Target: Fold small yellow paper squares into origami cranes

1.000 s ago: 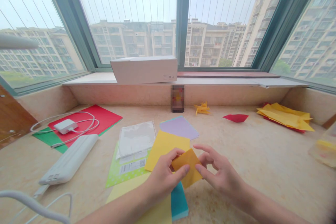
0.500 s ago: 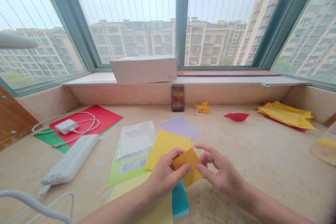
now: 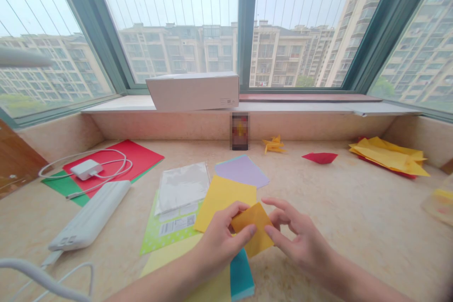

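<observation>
A small folded orange paper (image 3: 255, 228) is held just above the stone ledge between both hands. My left hand (image 3: 221, 240) pinches its left edge with thumb and fingers. My right hand (image 3: 300, 240) pinches its right edge, fingers curled around it. Under the hands lie a yellow sheet (image 3: 223, 195), a pale yellow sheet (image 3: 170, 257) and a teal sheet (image 3: 241, 276).
A purple sheet (image 3: 241, 171), a plastic sleeve (image 3: 183, 185) and a green dotted packet (image 3: 155, 236) lie ahead. At left are a white power bank (image 3: 90, 217), a charger (image 3: 86, 169) with cable on red paper (image 3: 141, 155). Folded paper pieces (image 3: 273, 145) and a red one (image 3: 320, 157) sit farther back, yellow sheets (image 3: 389, 158) right, a white box (image 3: 193, 91) on the sill.
Both hands and the orange paper stay almost in place; the view has shifted slightly.
</observation>
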Demonstrator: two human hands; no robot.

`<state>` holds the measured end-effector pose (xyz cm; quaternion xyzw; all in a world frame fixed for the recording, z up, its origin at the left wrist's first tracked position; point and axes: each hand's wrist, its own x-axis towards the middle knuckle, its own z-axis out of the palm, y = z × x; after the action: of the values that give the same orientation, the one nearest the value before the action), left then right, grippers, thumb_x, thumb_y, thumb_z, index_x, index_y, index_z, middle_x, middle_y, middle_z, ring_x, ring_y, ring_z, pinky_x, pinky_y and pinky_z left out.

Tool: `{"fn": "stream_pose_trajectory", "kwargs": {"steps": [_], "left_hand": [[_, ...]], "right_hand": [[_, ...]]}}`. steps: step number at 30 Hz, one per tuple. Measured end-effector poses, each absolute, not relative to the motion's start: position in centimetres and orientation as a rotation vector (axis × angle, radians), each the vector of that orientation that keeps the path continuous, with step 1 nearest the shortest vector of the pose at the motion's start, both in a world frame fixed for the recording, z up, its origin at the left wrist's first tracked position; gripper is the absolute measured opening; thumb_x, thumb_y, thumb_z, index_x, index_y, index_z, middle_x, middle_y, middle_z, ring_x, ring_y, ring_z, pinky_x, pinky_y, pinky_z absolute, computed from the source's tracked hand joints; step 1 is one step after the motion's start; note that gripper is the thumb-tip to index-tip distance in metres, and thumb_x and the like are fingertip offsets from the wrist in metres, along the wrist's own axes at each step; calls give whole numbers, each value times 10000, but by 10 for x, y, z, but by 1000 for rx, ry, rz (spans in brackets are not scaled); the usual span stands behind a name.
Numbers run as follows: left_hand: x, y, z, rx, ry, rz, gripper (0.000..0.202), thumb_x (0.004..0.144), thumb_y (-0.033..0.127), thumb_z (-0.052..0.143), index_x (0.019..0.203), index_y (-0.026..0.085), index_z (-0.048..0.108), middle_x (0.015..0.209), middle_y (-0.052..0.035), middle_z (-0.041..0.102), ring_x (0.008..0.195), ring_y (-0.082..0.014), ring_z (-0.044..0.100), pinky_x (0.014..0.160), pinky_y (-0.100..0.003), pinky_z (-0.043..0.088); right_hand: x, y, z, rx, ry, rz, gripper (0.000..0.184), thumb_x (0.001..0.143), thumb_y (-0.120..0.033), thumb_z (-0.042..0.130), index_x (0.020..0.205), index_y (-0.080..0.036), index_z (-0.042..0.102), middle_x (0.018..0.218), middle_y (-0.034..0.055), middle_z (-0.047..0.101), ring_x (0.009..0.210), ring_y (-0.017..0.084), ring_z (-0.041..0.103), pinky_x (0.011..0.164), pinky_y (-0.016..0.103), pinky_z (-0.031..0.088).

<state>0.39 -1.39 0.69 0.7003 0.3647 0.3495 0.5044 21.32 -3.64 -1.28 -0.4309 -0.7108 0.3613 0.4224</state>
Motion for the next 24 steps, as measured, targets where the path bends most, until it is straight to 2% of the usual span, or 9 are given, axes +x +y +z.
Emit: {"fn": "stream_pose_trajectory", "kwargs": {"steps": [11, 24], "left_hand": [[4, -13, 3, 1644, 863, 852, 254, 891, 372, 625, 1027, 158, 626, 906, -50, 669, 823, -195, 602, 706, -271, 443], [5, -14, 9, 1686, 894, 839, 255, 883, 355, 628, 1036, 152, 636, 917, -55, 687, 831, -196, 608, 719, -277, 441]], "right_hand": [[212, -36, -11, -1064, -1803, 868, 412, 920, -199, 528, 1319, -285, 467, 757, -26, 626, 686, 133, 591, 589, 221, 493], [213, -38, -11, -1092, -1799, 869, 396, 921, -206, 528, 1308, -273, 479, 760, -15, 629, 692, 140, 591, 568, 219, 497]]}}
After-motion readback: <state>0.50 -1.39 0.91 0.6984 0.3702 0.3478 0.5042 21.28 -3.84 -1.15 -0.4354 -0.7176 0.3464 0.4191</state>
